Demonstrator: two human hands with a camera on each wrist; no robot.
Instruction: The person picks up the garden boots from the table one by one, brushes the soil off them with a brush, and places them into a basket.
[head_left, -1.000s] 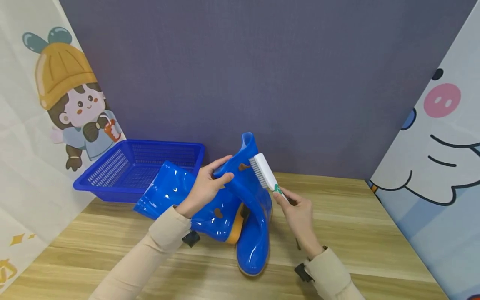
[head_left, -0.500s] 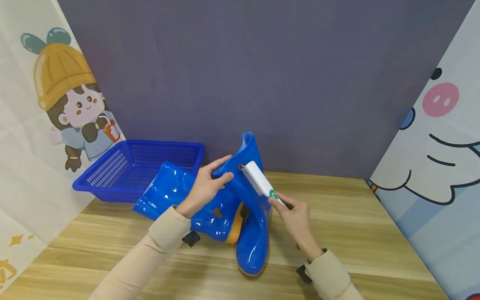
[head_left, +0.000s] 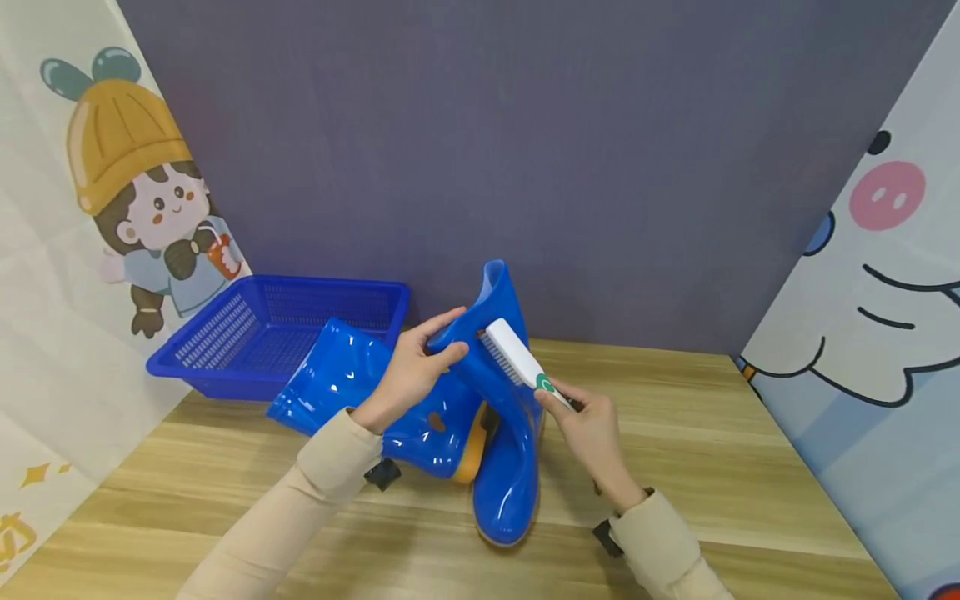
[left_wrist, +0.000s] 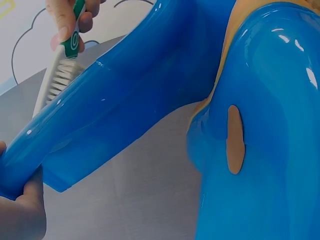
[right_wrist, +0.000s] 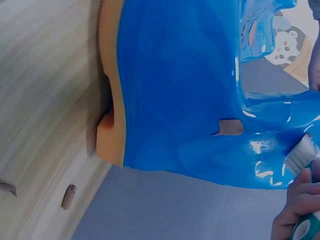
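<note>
A blue rain boot stands on the table, its shaft folded over at the top. My left hand pinches the shaft near its opening, the thumb on one side. My right hand grips a white scrub brush with a green mark by its handle. The bristles lie against the outside of the shaft, right at a brown patch that they mostly cover. Lower on this boot, the right wrist view shows another brown patch. A second blue boot lies on its side to the left, with a brown patch on it.
A blue plastic basket stands at the back left, behind the lying boot, whose shaft overlaps its front edge in the head view. A grey wall panel rises behind the table. A small brown piece lies on the tabletop.
The brush has moved left and slightly down along the boot shaft, covering more of the brown patch, then stayed nearly in place. My left hand and both boots have hardly moved.
</note>
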